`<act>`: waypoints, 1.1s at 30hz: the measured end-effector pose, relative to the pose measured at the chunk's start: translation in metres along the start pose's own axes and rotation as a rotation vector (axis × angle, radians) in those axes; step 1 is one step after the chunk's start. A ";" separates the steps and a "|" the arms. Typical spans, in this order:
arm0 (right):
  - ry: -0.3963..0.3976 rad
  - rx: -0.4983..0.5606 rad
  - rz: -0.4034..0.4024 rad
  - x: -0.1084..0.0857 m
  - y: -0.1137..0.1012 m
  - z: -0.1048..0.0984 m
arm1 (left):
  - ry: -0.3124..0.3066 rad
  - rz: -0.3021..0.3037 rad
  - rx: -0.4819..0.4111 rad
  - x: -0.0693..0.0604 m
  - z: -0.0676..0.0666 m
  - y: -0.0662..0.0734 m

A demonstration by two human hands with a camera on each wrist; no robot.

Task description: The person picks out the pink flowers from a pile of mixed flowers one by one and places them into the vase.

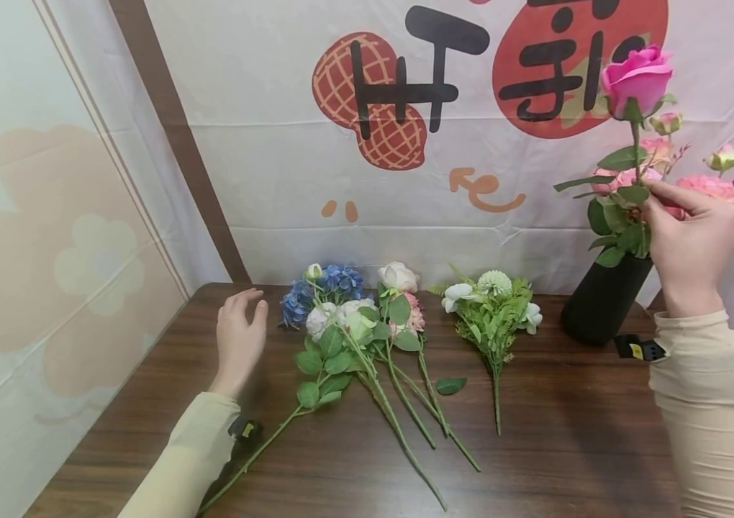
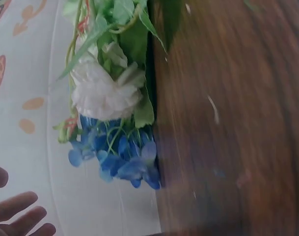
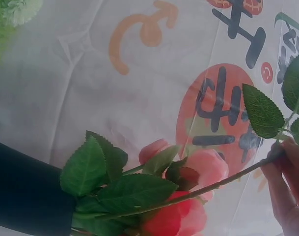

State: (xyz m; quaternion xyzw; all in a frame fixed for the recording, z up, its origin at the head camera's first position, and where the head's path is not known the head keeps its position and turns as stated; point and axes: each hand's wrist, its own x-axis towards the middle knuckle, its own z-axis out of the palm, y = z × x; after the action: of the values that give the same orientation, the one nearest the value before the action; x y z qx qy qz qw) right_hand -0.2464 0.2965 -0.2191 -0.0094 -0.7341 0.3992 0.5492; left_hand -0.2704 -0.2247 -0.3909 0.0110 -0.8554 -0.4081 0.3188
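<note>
My right hand [image 1: 697, 237] pinches the stem of a magenta rose [image 1: 639, 83] above a black vase [image 1: 606, 298]. In the right wrist view, the rose's stem [image 3: 223, 183] slants down to the vase's mouth among leaves. Pink flowers [image 1: 717, 191] stand in the vase behind the hand. My left hand [image 1: 242, 338] is raised over the table's left side, fingers loosely extended, holding nothing. Beside it lie a blue hydrangea [image 1: 344, 280] and white flowers [image 2: 107, 93]; whether the hand touches the table cannot be told.
A white rose [image 1: 397, 276] and a pink flower [image 1: 414, 316] lie mid-table, stems pointing forward. A green and white bunch [image 1: 495, 316] lies between them and the vase. One loose leaf [image 1: 450, 386] rests on the brown table [image 1: 548, 460]. A printed cloth [image 1: 263, 144] hangs behind.
</note>
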 end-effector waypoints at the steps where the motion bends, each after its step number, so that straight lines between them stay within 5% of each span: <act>1: 0.014 0.000 0.006 0.001 0.001 0.000 | 0.000 -0.001 0.004 0.000 -0.001 -0.001; 13: 0.160 -0.021 0.096 0.004 0.015 0.010 | 0.006 -0.020 0.041 -0.001 -0.016 -0.015; 33: 0.171 -0.017 0.167 0.009 0.054 0.011 | -0.004 -0.046 0.043 -0.002 -0.021 -0.018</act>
State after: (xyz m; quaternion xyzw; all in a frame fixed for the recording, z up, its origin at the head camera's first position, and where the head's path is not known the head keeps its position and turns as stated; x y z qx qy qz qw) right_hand -0.2825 0.3310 -0.2449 -0.1092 -0.6845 0.4351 0.5746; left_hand -0.2618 -0.2514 -0.3948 0.0367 -0.8641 -0.3969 0.3072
